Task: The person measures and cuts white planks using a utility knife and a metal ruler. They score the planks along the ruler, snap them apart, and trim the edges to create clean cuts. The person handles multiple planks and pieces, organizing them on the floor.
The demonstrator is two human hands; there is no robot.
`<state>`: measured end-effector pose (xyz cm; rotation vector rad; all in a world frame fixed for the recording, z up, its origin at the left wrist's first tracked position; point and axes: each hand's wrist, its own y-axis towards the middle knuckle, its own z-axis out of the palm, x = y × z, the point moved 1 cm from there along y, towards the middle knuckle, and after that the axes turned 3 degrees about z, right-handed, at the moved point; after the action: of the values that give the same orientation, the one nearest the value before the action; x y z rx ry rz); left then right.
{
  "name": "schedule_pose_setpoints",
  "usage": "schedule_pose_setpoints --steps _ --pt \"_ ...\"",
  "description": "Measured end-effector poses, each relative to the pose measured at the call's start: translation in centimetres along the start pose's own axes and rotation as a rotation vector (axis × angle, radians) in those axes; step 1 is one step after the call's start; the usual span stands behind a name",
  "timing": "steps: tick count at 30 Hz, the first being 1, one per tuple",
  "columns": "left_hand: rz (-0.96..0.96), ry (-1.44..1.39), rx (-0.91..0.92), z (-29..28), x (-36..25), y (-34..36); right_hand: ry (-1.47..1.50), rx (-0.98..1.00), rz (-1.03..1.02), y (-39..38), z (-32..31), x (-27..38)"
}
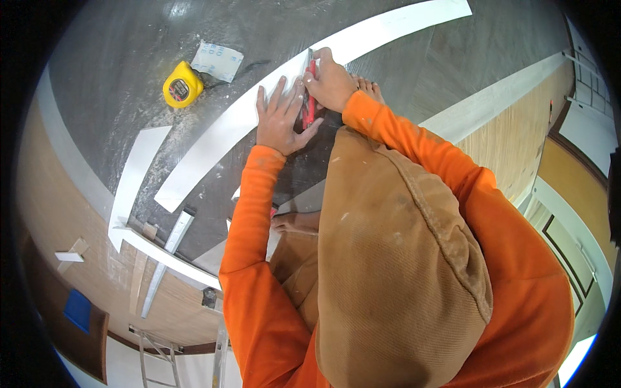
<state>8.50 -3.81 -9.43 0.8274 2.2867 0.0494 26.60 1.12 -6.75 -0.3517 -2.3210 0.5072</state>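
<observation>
A long white strip (220, 139) lies slantwise on the grey floor, curved in this view. My left hand (282, 119) rests on it with fingers spread, its thumb beside a red tool (308, 110) with a thin metal part. The tool crosses the strip's near edge; its exact kind cannot be made out. My right hand (331, 81) is closed around the tool's upper end, over the strip. Left of the strip stand a yellow tape measure (182, 85) and a piece of printed pale paper (217, 61).
A shorter white strip (137, 171) and another white strip (171, 258) lie at the left, near a metal straightedge (167, 262). My bare foot (370, 87) is close to my right hand. Ladders (158, 362) stand at the lower left. Pale dust marks the floor.
</observation>
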Motion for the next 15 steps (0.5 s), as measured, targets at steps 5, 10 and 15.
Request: schedule_pose_setpoints --steps 5,10,15 --pt "-0.056 -0.018 0.019 1.2 -0.7 -0.8 -0.061 -0.017 -0.023 0.3 -0.3 0.4" --pt "-0.101 0.060 0.005 1.2 -2.0 -0.8 0.076 0.093 0.090 0.1 -1.2 1.7" --pt "-0.269 -0.036 -0.137 1.8 -3.3 -0.4 -0.004 -0.017 0.092 0.9 0.4 0.8"
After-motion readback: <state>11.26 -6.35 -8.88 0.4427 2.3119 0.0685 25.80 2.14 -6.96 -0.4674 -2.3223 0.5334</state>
